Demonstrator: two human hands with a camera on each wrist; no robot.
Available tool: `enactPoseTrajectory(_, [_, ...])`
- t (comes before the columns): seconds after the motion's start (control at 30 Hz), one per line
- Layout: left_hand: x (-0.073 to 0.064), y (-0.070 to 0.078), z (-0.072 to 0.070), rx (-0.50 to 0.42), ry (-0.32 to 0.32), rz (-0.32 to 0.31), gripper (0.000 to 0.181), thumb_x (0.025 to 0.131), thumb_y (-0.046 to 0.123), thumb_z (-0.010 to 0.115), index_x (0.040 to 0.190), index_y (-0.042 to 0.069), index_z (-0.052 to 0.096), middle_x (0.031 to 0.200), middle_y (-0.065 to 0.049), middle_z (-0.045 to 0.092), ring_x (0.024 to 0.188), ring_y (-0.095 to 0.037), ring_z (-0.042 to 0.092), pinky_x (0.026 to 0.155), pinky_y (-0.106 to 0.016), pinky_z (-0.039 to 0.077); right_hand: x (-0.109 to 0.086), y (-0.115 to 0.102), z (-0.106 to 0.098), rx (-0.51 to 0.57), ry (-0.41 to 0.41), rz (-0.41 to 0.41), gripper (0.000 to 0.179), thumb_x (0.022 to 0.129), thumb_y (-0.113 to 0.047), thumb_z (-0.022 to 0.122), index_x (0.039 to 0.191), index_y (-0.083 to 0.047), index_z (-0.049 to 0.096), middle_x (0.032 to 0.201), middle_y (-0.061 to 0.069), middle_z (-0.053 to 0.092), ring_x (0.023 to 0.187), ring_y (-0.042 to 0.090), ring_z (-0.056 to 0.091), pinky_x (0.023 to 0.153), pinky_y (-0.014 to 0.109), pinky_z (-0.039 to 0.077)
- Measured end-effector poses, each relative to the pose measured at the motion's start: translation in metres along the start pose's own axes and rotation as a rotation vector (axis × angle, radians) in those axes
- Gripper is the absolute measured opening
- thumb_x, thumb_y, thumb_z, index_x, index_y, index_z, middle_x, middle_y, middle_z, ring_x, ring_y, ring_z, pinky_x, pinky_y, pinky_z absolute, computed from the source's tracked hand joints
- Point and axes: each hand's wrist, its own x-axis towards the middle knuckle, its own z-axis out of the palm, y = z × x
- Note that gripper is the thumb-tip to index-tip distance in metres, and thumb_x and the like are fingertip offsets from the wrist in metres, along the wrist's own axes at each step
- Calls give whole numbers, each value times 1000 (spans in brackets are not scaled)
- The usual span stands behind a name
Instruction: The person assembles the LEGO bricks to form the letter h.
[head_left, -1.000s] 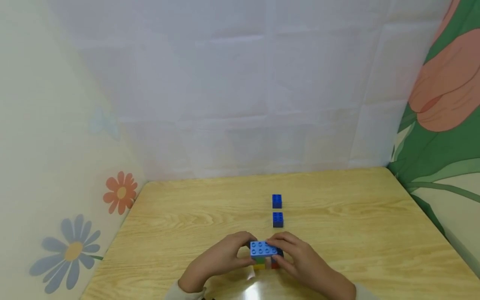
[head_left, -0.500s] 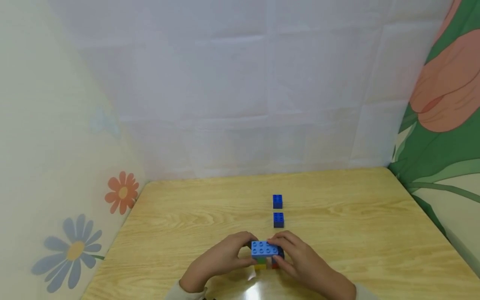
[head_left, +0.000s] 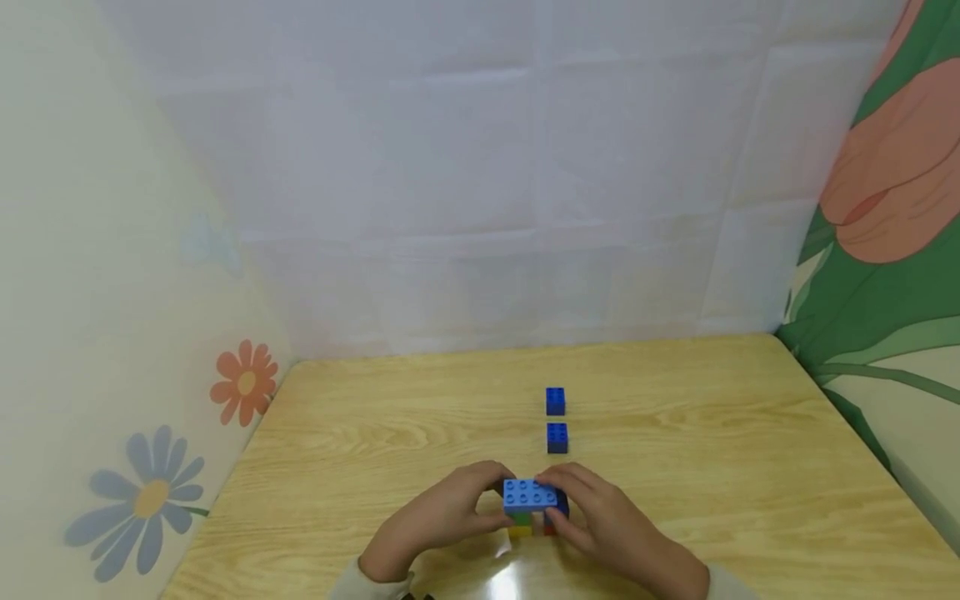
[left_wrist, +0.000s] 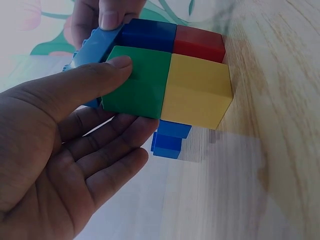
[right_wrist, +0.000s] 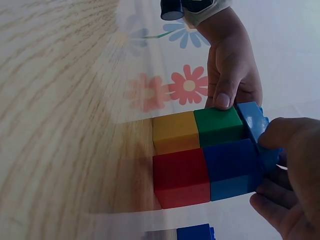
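Note:
Two short block stacks stand side by side on the wooden table: a green block [left_wrist: 137,82] on a yellow block [left_wrist: 197,90], and a dark blue block [right_wrist: 232,169] on a red block [right_wrist: 181,177]. Across their tops lies a flatter light blue brick [head_left: 529,495] with studs. My left hand [head_left: 450,512] pinches the green block, thumb on its near face and fingers behind. On the other side my right hand [head_left: 611,521] pinches the right end of the light blue brick between thumb and fingers. Whether that brick is fully seated cannot be told.
Beyond the hands, two small blue blocks stand in a line on the table, a nearer block [head_left: 557,438] and a farther block [head_left: 555,402]. A white sheet [head_left: 480,208] hangs behind the table [head_left: 375,417]. Flower-patterned panels border both sides.

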Motion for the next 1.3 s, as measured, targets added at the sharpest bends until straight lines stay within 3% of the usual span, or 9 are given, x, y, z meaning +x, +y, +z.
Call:
enactPoseTrajectory(0.27, [0,-1,1,-11,-1,-4,33,89,33,72,116,18,61,107,15,62,100,-2,59,89,-28,52,-2,-1,-1,39,-29,39,41,90,-10,70,128,-15,56,123,-5,56,107,13,60,88,26,53])
enactPoseTrajectory(0.63, [0,0,-1,-2,-8,-12,35,89,32,73,118,18,60,110,14,61,103,-3,59,90,-29,52,-2,0,2,28,-6,97,41,88,-16,73,126,-18,58,125,-9,54,111,11,57,91,28,52])
enactPoseTrajectory(1.3, [0,1,-2,2,-18,-26,36,89,32,73,119,17,60,110,14,61,103,-3,59,90,-28,51,-2,-2,3,23,32,72,40,88,-17,74,126,-16,59,122,-8,56,108,13,59,88,29,54])
